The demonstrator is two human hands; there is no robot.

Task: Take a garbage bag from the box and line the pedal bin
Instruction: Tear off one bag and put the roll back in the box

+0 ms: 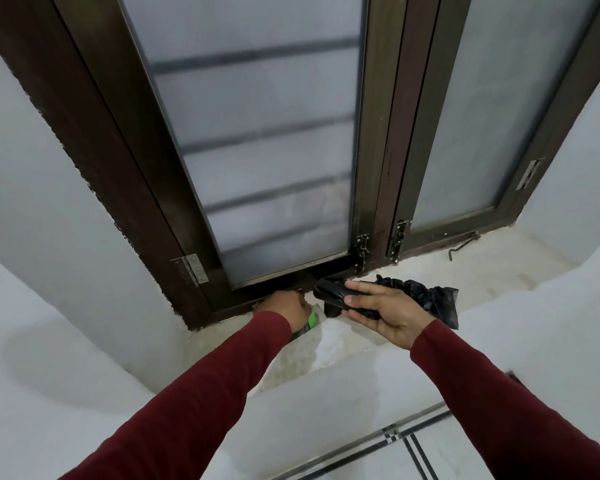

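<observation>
From the head camera I see both arms in dark red sleeves reaching forward to a pale stone window sill (482, 271) below a dark brown window frame (125, 188) with frosted glass (257, 150). My right hand (385, 315) is turned palm up over the sill, and its grip is grasping a roll of black garbage bags (329, 294): the fingers lie curled over the top of the roll and the thumb sits underneath. The roll's rounded end sticks out to the left of the fingers, while a crumpled loose length of black plastic (430, 299) trails out to the right of the hand, and I cannot tell if it touches the sill

My left hand (286, 310) is down at the foot of the frame, just left of the roll, with its back toward me. Its fingers are curled around something with a bright green patch (312, 320) showing at its right edge; I think this is the bag box, but the hand hides nearly all of it, so I can only say the grip is clenched on that green item. The two hands are close together but apart

On the frame I see a metal hinge (195, 268) at lower left, two small bolts (361, 251) at the base of the middle posts, and a hook latch (463, 244) lying on the sill further right. Tiled floor with dark lines (413, 441) shows at the bottom right
</observation>
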